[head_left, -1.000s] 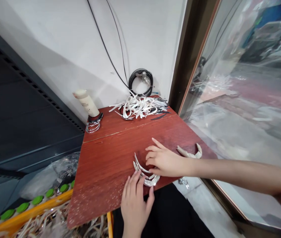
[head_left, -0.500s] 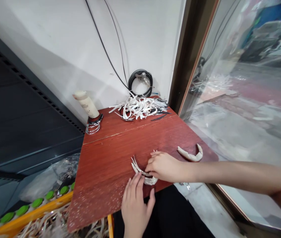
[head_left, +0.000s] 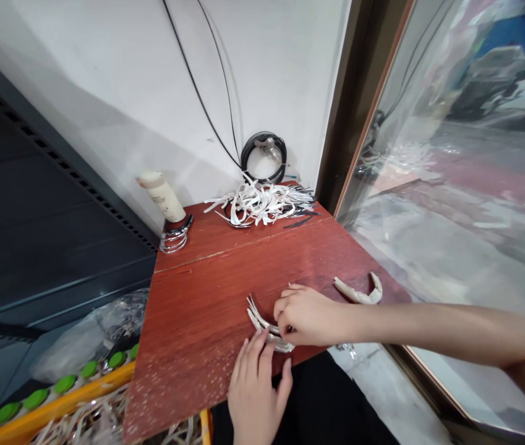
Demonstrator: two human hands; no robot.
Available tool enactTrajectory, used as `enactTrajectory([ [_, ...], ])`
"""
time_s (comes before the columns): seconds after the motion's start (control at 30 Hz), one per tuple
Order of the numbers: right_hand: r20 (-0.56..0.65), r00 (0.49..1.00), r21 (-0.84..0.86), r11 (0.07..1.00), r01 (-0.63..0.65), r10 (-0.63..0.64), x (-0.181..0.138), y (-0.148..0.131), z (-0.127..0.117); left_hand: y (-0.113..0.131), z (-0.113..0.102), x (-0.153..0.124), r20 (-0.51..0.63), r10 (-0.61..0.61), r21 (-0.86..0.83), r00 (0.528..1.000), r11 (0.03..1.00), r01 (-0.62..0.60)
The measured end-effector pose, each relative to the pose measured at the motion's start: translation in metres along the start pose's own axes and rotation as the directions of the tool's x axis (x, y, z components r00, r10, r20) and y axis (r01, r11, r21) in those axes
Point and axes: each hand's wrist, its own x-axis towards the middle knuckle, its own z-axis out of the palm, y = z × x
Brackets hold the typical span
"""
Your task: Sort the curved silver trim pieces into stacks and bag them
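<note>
A small bundle of thin, curved, silvery-white strips [head_left: 258, 321] lies near the front edge of the red-brown board. My left hand [head_left: 255, 383] rests with its fingers stretched out and the tips pressing on the outer strips. From the right, my right hand [head_left: 306, 315] reaches in with curled fingers, pinching an inner strip at the bundle's right part; its fingertips are partly hidden. Beyond my right wrist lies another curved whitish piece [head_left: 359, 290], which looks wrapped.
On the board [head_left: 206, 290] stand a cream bottle [head_left: 164, 198] and silver rings [head_left: 175, 240]. White and black strip scraps [head_left: 262, 204] lie before a black cable coil [head_left: 263, 154]. A yellow crate [head_left: 58, 408] holds more strips below left. A glass panel [head_left: 429, 185] borders the right.
My right hand has curled a little more and turned slightly over the strips. My left hand keeps its place on the bundle. The view has shifted slightly.
</note>
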Motion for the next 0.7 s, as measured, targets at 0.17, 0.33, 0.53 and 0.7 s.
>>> enactTrajectory([
  [0.17, 0.041, 0.998, -0.007, 0.999, -0.045, 0.045, 0.004, 0.0, -0.009, 0.0, 0.001, -0.001, -0.002, 0.007, 0.018, 1.0, 1.0, -0.007],
  [0.33, 0.022, 0.999, -0.025, 0.999, -0.024, 0.025, -0.001, -0.004, 0.0, -0.004, 0.004, -0.002, -0.005, 0.045, 0.04, 0.999, 0.998, -0.045],
  [0.53, 0.001, 0.999, -0.041, 0.998, 0.047, -0.047, -0.014, -0.017, 0.009, -0.011, 0.024, -0.01, -0.059, 0.068, -0.022, 0.996, 0.997, -0.069],
  [0.7, -0.232, 0.967, -0.007, 0.994, -0.105, 0.1, 0.028, 0.018, -0.022, -0.01, 0.036, -0.012, -0.167, 0.005, -0.008, 0.986, 1.0, -0.007],
])
